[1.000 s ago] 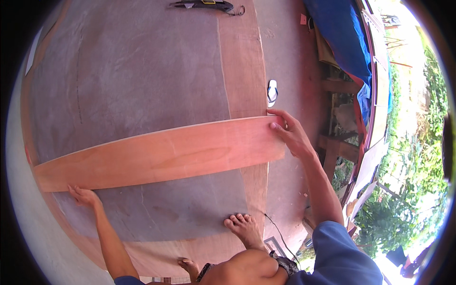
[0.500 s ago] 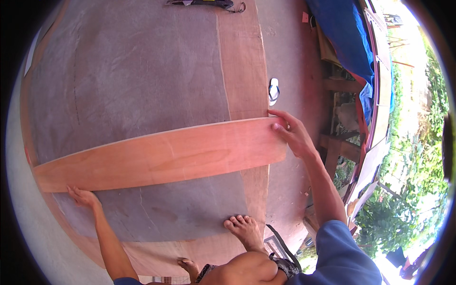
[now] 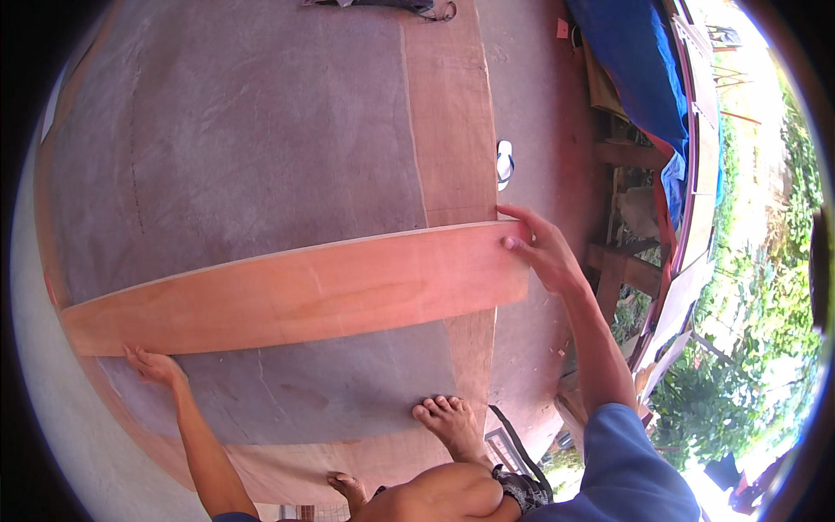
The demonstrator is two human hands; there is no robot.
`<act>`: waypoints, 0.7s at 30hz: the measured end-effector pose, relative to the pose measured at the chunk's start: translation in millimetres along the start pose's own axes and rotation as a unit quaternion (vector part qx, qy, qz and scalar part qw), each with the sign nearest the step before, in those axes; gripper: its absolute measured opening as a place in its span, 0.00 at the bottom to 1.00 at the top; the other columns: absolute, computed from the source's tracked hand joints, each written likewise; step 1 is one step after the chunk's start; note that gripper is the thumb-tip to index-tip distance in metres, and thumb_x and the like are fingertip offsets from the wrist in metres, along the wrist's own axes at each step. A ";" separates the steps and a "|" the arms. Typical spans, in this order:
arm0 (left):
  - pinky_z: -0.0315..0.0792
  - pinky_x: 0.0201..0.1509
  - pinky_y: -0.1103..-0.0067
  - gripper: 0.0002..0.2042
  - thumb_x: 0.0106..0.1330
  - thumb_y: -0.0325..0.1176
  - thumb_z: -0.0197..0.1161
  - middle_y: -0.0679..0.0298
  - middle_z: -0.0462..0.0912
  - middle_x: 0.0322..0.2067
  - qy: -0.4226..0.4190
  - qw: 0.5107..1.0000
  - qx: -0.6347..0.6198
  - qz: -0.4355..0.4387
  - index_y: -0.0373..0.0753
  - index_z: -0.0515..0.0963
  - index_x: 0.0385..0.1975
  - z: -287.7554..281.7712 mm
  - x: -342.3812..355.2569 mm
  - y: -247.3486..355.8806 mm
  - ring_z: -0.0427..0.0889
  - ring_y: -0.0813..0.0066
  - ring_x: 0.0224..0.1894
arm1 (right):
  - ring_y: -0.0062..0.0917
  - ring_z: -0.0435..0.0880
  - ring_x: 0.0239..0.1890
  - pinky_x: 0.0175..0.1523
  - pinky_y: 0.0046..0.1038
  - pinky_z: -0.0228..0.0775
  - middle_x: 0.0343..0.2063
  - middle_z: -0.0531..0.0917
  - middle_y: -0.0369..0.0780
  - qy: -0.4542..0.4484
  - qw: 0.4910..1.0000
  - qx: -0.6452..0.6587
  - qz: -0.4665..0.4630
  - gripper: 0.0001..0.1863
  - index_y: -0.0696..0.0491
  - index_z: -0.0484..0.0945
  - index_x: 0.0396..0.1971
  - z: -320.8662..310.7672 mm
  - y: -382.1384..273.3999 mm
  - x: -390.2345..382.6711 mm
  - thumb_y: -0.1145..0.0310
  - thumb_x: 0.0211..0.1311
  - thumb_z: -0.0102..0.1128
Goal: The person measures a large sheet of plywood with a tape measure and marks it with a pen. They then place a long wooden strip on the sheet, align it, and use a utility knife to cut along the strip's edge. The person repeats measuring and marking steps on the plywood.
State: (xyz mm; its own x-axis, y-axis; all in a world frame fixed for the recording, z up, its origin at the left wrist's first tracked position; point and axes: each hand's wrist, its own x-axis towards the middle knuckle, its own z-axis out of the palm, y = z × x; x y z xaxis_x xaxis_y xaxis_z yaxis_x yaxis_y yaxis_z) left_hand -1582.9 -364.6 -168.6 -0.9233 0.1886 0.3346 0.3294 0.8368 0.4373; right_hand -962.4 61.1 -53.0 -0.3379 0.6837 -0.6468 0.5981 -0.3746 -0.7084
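A long, reddish-brown plywood strip [image 3: 296,296] lies crosswise in front of me, over a wide grey panel with wooden borders. My right hand [image 3: 544,252] grips its right end, fingers reaching around the far corner and thumb on the top face. At the left, my left hand [image 3: 155,365] holds the strip's near edge, its fingertips at the edge and partly hidden. The grey panel [image 3: 252,139] extends beyond the strip and shows again on the near side. Along its right side runs a plywood border [image 3: 452,113].
My bare foot [image 3: 448,419] rests at the near right of the panel. A white flip-flop [image 3: 504,165] lies on the floor beyond my right hand. A dark strapped item [image 3: 383,7] sits at the far edge. Right of me are a blue tarp [image 3: 631,70] and wooden framing [image 3: 639,277].
The view has shifted slightly, so the strip and my right hand sit a little lower and farther right in the picture. Both hands keep the same places on the strip.
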 end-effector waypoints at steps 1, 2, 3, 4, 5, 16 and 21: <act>0.48 0.80 0.59 0.25 0.81 0.43 0.44 0.50 0.71 0.71 -0.006 1.000 -0.021 -0.021 0.36 0.69 0.71 -0.9 -0.4 1.6 0.70 0.52 0.71 | 0.19 0.81 0.47 0.58 0.28 0.76 0.44 0.85 0.36 -0.003 1.000 0.007 0.001 0.26 0.49 0.78 0.66 -0.1 -1.1 -0.7 0.61 0.70 0.70; 0.50 0.80 0.59 0.25 0.81 0.43 0.44 0.50 0.72 0.71 -0.007 1.000 -0.002 -0.010 0.36 0.69 0.71 -1.7 -1.0 3.2 0.71 0.51 0.71 | 0.19 0.81 0.47 0.58 0.28 0.76 0.44 0.85 0.36 -0.002 1.000 0.007 0.004 0.26 0.49 0.78 0.66 -0.2 -1.9 -1.2 0.61 0.70 0.70; 0.53 0.79 0.60 0.25 0.81 0.43 0.44 0.50 0.72 0.70 -0.007 1.000 0.006 -0.013 0.36 0.69 0.71 -2.6 -1.6 4.5 0.71 0.51 0.70 | 0.19 0.81 0.47 0.58 0.28 0.76 0.43 0.85 0.36 -0.001 1.000 0.006 0.007 0.26 0.49 0.78 0.66 -0.2 -2.7 -1.7 0.60 0.70 0.70; 0.55 0.79 0.60 0.25 0.81 0.42 0.45 0.50 0.72 0.70 -0.007 1.000 0.004 -0.021 0.35 0.70 0.71 -3.1 -2.1 5.8 0.72 0.51 0.70 | 0.18 0.81 0.47 0.58 0.28 0.76 0.43 0.85 0.35 -0.001 1.000 0.003 0.007 0.26 0.49 0.78 0.66 -0.3 -3.2 -1.8 0.60 0.71 0.70; 0.58 0.77 0.61 0.25 0.81 0.42 0.44 0.50 0.73 0.69 -0.005 0.999 0.029 -0.015 0.37 0.70 0.71 -3.4 -2.6 6.8 0.73 0.51 0.69 | 0.18 0.81 0.47 0.58 0.28 0.75 0.43 0.85 0.35 -0.001 1.000 0.000 0.006 0.26 0.48 0.78 0.66 -0.3 -3.6 -1.5 0.60 0.71 0.69; 0.62 0.74 0.65 0.24 0.81 0.40 0.43 0.53 0.76 0.68 0.003 0.999 0.030 0.012 0.40 0.71 0.71 0.1 -0.5 -1.9 0.73 0.55 0.68 | 0.18 0.82 0.46 0.57 0.27 0.76 0.44 0.85 0.35 0.005 1.000 -0.001 -0.010 0.24 0.50 0.79 0.64 -0.3 0.8 2.3 0.58 0.72 0.69; 0.61 0.74 0.65 0.23 0.81 0.40 0.43 0.55 0.76 0.67 0.003 0.999 0.034 0.008 0.40 0.71 0.70 0.8 0.5 -3.2 0.73 0.55 0.68 | 0.18 0.82 0.46 0.56 0.28 0.76 0.44 0.85 0.35 0.004 1.000 0.005 -0.022 0.25 0.51 0.79 0.63 -0.5 1.5 3.2 0.59 0.70 0.71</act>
State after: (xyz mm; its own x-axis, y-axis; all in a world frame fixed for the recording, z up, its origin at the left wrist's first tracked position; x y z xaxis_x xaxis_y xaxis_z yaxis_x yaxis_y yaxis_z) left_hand -1584.6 -366.8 -170.6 -0.9167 0.1999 0.3461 0.3303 0.8664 0.3744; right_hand -962.2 63.1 -56.0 -0.3570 0.7048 -0.6131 0.5756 -0.3510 -0.7386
